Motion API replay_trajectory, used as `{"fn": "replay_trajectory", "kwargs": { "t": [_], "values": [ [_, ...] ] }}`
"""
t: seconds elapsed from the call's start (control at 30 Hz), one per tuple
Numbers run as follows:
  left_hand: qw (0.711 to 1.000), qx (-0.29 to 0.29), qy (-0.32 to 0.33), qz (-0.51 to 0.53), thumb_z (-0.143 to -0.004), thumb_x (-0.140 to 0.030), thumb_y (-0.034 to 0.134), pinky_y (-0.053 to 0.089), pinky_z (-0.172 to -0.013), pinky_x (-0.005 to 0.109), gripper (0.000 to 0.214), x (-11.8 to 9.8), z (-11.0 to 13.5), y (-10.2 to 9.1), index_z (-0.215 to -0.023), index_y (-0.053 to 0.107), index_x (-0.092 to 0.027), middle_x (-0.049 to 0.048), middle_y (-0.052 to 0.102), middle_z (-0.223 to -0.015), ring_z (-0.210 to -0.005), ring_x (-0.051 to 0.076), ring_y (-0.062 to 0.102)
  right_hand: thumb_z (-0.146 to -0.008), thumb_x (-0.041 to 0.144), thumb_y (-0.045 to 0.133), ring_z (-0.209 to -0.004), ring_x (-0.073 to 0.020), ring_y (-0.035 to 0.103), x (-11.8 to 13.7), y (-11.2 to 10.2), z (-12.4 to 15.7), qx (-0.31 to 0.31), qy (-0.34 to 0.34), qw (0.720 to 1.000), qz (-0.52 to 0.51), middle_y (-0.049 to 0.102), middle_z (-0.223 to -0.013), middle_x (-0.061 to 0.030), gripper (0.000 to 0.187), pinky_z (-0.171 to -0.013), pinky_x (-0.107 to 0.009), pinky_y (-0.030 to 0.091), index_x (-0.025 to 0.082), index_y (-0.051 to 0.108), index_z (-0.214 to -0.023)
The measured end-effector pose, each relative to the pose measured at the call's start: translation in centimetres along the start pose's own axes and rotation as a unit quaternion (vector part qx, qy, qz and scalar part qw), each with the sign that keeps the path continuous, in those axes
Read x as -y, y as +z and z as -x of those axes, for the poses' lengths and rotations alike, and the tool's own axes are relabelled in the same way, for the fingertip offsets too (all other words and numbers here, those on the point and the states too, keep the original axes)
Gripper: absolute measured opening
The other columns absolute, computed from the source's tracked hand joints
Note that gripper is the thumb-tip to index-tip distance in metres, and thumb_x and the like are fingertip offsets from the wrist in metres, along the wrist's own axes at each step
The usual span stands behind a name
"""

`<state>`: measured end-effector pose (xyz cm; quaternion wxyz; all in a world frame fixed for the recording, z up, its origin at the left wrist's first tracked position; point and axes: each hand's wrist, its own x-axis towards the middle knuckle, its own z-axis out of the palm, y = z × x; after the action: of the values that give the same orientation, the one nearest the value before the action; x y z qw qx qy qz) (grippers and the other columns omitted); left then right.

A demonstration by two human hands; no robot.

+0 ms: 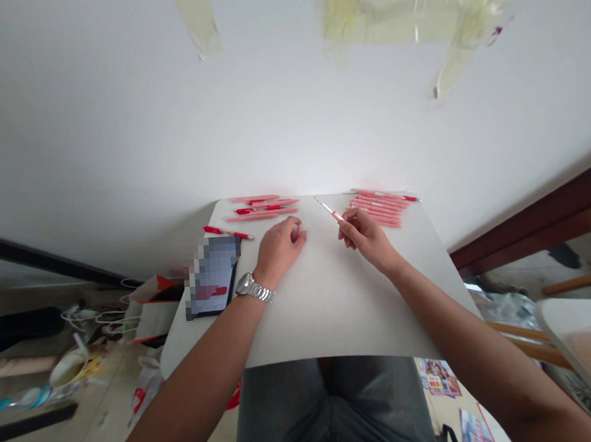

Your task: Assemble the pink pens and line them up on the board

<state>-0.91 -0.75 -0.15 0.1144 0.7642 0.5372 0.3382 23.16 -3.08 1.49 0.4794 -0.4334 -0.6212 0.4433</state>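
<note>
In my right hand (pixel 361 233) is a slim pen part (pixel 327 209), pinched between thumb and fingers. It has a pale, thin front end pointing up and left toward the wall and a pink section by my fingertips. My left hand (pixel 281 242) rests near the table's middle, fingers curled around a small pink piece (pixel 297 231) that is mostly hidden. Beyond the left hand lie several pink and red pens (pixel 262 215). A row of pink pen barrels (pixel 377 210) lies side by side past the right hand, with a red-tipped pen (pixel 411 198) at its back.
The white table (pixel 341 311) stands against a wall with yellowed tape (pixel 403 17). A tablet or phone (pixel 213 279), its screen blurred, lies at the left edge beside a red pen (pixel 229 233). Bags and cables fill the floor at left; a chair (pixel 583 337) stands at right.
</note>
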Motion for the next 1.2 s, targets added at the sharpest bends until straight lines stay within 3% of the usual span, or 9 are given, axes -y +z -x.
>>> {"fn": "replay_trajectory", "kwargs": {
  "t": [0.33, 0.67, 1.07, 1.2],
  "values": [
    [1.000, -0.005, -0.004, 0.014, -0.093, -0.030, 0.073, 0.041, -0.067, 0.031, 0.019, 0.06, 0.03, 0.08, -0.111, 0.068, -0.027, -0.0019, 0.066, -0.074, -0.066, 0.020, 0.059, -0.099, 0.062, 0.064, -0.061, -0.0126, 0.058, 0.06, -0.01, 0.00, 0.001, -0.003, 1.000, 0.001, 0.068, -0.079, 0.0006, 0.039, -0.057, -0.029, 0.045, 0.024, 0.054, -0.100],
    [0.999, 0.024, -0.026, -0.025, -0.096, -0.031, 0.068, 0.044, -0.070, 0.032, 0.019, -0.67, 0.06, -0.56, -0.114, 0.065, -0.025, -0.0016, 0.069, -0.082, -0.073, 0.019, 0.063, -0.100, 0.060, 0.064, -0.061, -0.0124, 0.058, -0.19, -0.04, -0.01, 0.002, -0.005, 1.000, -0.005, 0.068, -0.079, 0.0008, 0.038, -0.057, -0.028, 0.045, 0.023, 0.054, -0.101],
    [1.000, -0.017, -0.015, 0.000, -0.095, -0.029, 0.070, 0.042, -0.067, 0.032, 0.021, -0.39, -0.02, -0.52, -0.115, 0.068, -0.024, 0.0014, 0.066, -0.087, -0.072, 0.018, 0.059, -0.100, 0.060, 0.064, -0.060, -0.0125, 0.058, -0.12, 0.01, 0.01, 0.004, -0.008, 1.000, -0.004, 0.068, -0.079, 0.0006, 0.038, -0.057, -0.028, 0.045, 0.023, 0.054, -0.101],
    [0.996, -0.060, -0.001, 0.063, -0.097, -0.028, 0.067, 0.048, -0.076, 0.032, 0.019, -0.80, -0.21, -0.82, -0.116, 0.069, -0.022, 0.0032, 0.068, -0.094, -0.078, 0.017, 0.061, -0.099, 0.062, 0.064, -0.061, -0.0125, 0.058, -0.32, 0.03, 0.00, 0.011, -0.006, 1.000, 0.007, 0.068, -0.079, 0.0004, 0.040, -0.057, -0.028, 0.045, 0.023, 0.055, -0.101]
  ]
}}
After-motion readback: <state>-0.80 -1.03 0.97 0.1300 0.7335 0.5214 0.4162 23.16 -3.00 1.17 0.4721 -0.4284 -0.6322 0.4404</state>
